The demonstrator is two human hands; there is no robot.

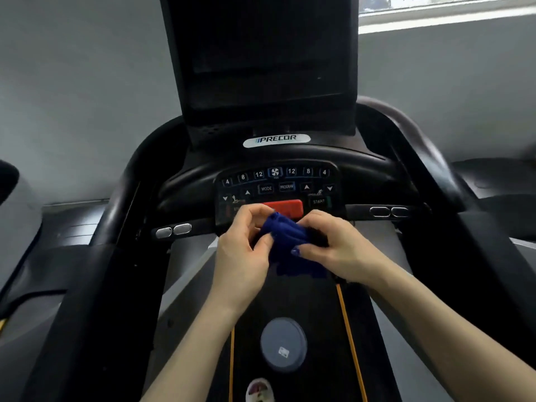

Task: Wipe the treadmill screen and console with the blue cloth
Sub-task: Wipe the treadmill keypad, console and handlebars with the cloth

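Both forearms come up bare from the bottom edge and angle in toward each other, so the hands meet in the middle. Left hand [242, 250] has its fingers curled, thumb and fingertips pinching the blue cloth [285, 242] from the left. Right hand [333, 250] grips it from the right, thumb laid across the top, knuckles up.

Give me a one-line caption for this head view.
Both hands, left hand and right hand, bunch a blue cloth before the treadmill console.
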